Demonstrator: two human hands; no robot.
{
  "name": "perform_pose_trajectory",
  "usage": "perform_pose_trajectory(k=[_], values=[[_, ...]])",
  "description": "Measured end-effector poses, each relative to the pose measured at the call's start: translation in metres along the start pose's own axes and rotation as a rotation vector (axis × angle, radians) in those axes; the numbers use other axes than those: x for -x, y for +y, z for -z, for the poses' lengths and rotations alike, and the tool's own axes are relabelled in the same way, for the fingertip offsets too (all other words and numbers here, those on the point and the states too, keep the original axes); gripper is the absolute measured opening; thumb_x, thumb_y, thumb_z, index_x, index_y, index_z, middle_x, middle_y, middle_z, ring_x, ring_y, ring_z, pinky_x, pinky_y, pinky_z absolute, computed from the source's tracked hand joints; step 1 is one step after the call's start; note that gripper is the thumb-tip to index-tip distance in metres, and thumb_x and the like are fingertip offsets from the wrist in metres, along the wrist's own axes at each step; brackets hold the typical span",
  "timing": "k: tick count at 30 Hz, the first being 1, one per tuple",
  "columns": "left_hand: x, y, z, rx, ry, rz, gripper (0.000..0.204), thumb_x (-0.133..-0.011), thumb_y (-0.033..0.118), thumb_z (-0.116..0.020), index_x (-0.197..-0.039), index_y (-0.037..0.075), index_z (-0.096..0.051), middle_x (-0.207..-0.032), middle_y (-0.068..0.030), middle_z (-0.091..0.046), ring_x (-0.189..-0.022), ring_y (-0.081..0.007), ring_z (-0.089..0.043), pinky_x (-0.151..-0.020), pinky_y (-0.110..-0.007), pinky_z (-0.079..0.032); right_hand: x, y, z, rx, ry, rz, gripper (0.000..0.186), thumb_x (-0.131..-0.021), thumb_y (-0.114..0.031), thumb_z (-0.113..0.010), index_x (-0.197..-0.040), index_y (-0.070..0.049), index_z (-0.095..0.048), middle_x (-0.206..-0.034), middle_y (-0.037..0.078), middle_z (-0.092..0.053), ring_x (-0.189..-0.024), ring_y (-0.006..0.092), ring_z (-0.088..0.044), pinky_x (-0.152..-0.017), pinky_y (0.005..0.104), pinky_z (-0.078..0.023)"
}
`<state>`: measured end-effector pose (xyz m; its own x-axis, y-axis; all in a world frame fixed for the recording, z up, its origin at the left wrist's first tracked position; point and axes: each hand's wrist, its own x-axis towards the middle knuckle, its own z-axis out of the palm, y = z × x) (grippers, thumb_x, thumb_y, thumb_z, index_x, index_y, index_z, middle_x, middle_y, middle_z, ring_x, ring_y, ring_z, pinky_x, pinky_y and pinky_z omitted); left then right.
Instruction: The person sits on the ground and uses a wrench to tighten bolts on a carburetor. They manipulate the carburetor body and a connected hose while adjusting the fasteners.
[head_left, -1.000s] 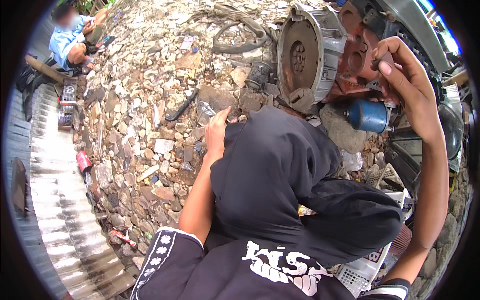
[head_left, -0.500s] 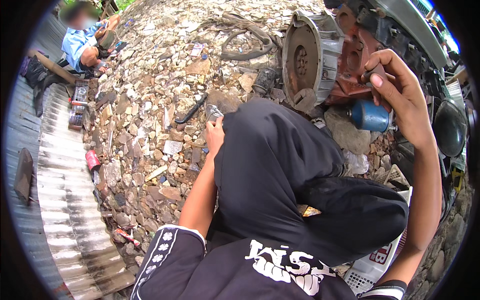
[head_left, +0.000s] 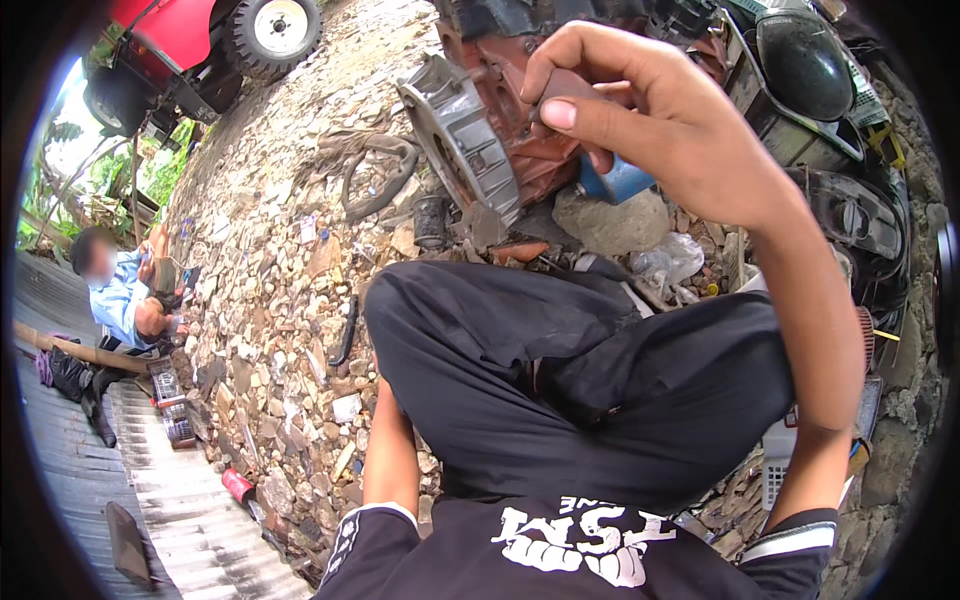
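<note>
A small dark brown block (head_left: 572,88) is pinched between the thumb and fingers of the right hand (head_left: 675,135), in front of the red engine block (head_left: 500,65) at the far side; fingertip grip is probably used because the piece is small. The left hand is hidden behind the black trousers (head_left: 480,370); its state cannot be told. The grey bell housing (head_left: 478,135) is apparently supported by the engine block. At its right, the blue canister (head_left: 612,180) is seen near a large stone (head_left: 615,222).

stony ground (head_left: 280,290) lies in daylight, edged at left by a corrugated sheet (head_left: 190,495), with greenery (head_left: 168,170) at upper left.
</note>
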<state>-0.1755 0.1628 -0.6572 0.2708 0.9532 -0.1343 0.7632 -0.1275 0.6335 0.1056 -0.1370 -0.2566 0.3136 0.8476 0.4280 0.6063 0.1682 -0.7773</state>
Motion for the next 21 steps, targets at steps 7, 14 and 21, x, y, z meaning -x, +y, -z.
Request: perform_pose_trajectory(k=[7,14,21], values=[[-0.008,-0.018,-0.004,0.071,0.148,-0.068,0.063,-0.074,0.037,-0.086,-0.133,0.028,-0.066,-0.102,-0.0138,-0.075,-0.090,-0.0288,-0.073,-0.080,-0.041,-0.055,-0.005,0.042,0.023,-0.032,0.052,-0.058,0.020,-0.099,-0.018,-0.067,-0.109,0.000,-0.066,-0.090,0.004,-0.067,-0.084,0.0075,-0.059,-0.077,0.0292,-0.051],[0.018,-0.061,0.038,0.713,0.296,-0.030,0.065,-0.076,0.002,-0.085,-0.137,0.000,-0.060,-0.117,-0.0131,-0.067,-0.095,-0.0207,-0.066,-0.086,-0.033,-0.055,0.009,0.094,0.024,-0.002,0.089,-0.045,0.020,-0.098,-0.018,-0.067,-0.109,-0.001,-0.068,-0.086,0.002,-0.066,-0.075,0.0081,-0.058,-0.070,0.0286,-0.050],[0.087,0.031,0.150,1.104,0.453,-0.062,0.078,-0.080,-0.010,-0.076,-0.150,0.001,-0.041,-0.120,-0.0157,-0.067,-0.096,-0.0265,-0.071,-0.079,-0.042,-0.066,-0.023,0.088,0.013,-0.125,0.040,-0.017,0.021,-0.100,-0.022,-0.065,-0.113,-0.006,-0.065,-0.077,-0.004,-0.057,-0.064,0.0029,-0.049,-0.057,0.0222,-0.039]])
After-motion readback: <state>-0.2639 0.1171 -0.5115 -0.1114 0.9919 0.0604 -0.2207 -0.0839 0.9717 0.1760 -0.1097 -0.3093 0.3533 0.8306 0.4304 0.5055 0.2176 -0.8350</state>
